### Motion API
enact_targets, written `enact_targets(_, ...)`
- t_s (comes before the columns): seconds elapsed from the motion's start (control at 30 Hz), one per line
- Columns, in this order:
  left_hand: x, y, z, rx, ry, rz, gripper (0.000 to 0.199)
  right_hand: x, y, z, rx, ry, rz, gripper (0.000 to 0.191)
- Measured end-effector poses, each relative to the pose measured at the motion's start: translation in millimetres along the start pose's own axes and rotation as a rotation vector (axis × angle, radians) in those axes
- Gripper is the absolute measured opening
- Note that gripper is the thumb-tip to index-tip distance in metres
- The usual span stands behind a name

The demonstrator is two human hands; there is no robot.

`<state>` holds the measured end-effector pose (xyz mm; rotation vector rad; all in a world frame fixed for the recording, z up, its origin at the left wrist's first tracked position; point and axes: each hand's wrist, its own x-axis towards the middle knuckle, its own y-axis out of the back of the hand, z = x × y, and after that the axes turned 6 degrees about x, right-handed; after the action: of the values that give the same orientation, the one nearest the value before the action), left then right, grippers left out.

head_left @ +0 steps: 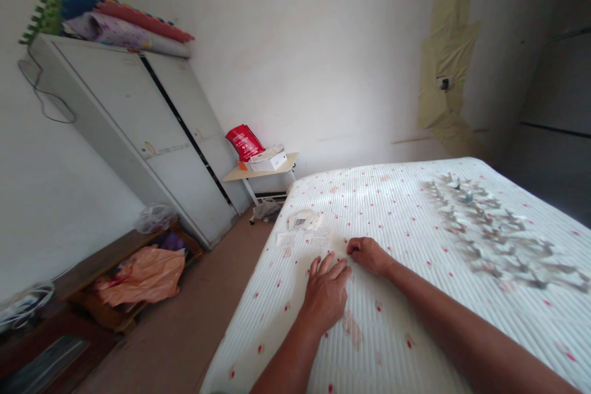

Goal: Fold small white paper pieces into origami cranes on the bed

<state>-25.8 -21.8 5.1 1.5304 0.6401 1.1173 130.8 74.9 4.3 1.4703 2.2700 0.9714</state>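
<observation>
My left hand (325,294) rests on the white mattress (392,320), palm down with its fingers spread. Just to its right is my right hand (368,255), its fingers curled in and pressed together; whatever they may hold is hidden. Beyond my left hand lie a small printed paper slip (322,237) and another paper slip (285,239). Behind the slips is a clear plastic bag (302,220) with a printed label. On the right of the mattress, many small grey-brown pieces (489,231) lie in rough rows, too blurred to name.
Past the mattress stands a small table (290,163) with a red package (244,141) and a white box (269,163). A grey cabinet (138,117) with rolled mats on top is at left. An orange plastic bag (143,274) lies on a low wooden unit beside the floor (184,314).
</observation>
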Motion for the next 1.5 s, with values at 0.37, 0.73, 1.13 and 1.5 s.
enact_targets(0.37, -2, 7.4, 1, -0.012, 0.009, 0.04, 0.039, 1, -1, -2, -0.023, -0.006, -0.011, 0.025)
enact_targets(0.73, -1, 8.4, 3, -0.035, 0.055, -0.032, 0.037, 1, -6, 3, -0.045, 0.0, -0.009, 0.017)
enact_targets(1.13, 25, -6.5, -6, -0.164, 0.361, 0.036, 0.015, 1, -3, -2, -0.029, -0.008, -0.01, 0.016)
enact_targets(1.5, 46, -15.5, -3, -0.076, 0.589, -0.079, 0.012, 0, -3, -2, -0.01, -0.035, -0.008, 0.014)
